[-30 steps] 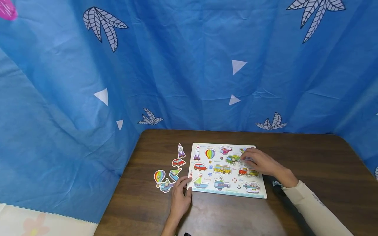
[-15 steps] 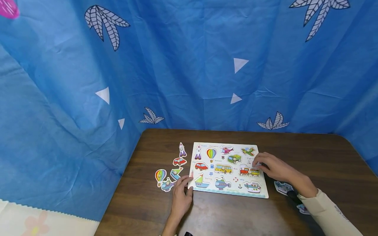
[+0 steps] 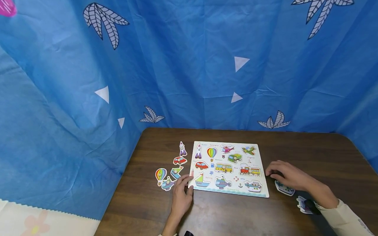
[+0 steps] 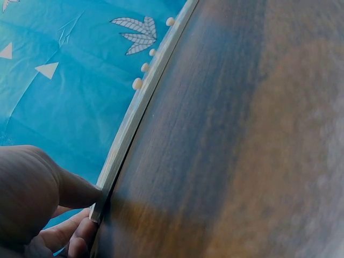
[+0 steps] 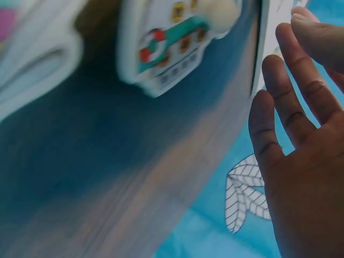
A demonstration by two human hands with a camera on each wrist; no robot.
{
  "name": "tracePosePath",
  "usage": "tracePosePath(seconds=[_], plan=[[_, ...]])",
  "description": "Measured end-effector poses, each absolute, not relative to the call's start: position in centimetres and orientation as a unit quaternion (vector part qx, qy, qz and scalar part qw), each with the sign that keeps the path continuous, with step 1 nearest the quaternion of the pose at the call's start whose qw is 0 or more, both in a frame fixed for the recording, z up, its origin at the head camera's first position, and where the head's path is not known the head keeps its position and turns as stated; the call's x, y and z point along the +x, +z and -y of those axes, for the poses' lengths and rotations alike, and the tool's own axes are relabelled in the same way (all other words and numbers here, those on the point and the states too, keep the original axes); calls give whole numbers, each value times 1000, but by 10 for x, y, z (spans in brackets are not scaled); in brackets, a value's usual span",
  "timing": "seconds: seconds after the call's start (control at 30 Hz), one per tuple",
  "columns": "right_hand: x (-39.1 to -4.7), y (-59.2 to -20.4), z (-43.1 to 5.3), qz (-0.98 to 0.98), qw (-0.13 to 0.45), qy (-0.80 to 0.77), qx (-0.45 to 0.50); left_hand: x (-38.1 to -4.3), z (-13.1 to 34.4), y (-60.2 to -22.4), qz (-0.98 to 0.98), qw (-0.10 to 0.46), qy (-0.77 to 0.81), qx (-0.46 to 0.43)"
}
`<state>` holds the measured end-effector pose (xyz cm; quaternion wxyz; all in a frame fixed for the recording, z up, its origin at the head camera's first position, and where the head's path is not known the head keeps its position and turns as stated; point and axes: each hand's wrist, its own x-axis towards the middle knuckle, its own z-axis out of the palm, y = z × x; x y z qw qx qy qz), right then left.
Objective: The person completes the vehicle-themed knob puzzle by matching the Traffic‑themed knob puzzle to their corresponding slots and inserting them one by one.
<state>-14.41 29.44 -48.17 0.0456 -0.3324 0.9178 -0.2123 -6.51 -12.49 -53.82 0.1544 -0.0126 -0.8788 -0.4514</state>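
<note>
A white puzzle board (image 3: 230,188) with printed vehicles lies on the table. My left hand (image 3: 180,198) holds its lower left corner, with the thumb (image 4: 80,191) on one edge and fingers along another. Knobbed pieces sit in the board, among them a green truck (image 3: 233,160), a yellow bus (image 3: 220,168) and a train (image 3: 244,171). My right hand (image 3: 290,175) hovers just right of the board, fingers spread and loosely bent, holding nothing. Below it lies a loose ship piece (image 3: 284,189) with a round knob (image 5: 221,15), partly covered in the head view.
Left of the board lie loose rocket (image 3: 182,149), car (image 3: 179,160), sailboat (image 3: 176,172), balloon (image 3: 160,175) and submarine (image 3: 167,184) pieces. A purplish piece (image 3: 302,206) lies by my right wrist. A blue curtain (image 3: 189,65) hangs behind the brown table (image 3: 230,216).
My right hand has moved off the board to the right, uncovering the plane, the train and the board's right edge. The left hand stays at the corner.
</note>
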Motion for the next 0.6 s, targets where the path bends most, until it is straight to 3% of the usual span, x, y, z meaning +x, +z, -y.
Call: tracePosePath(seconds=[0.37,0.6], plan=[[-130,-491,-322,-890,34,-248,-381,-67,124,-539,877,153,-455,-10],[-119,-494,-334,-899,31,-245,-360,-66,125,-539,877,156,-454,-15]])
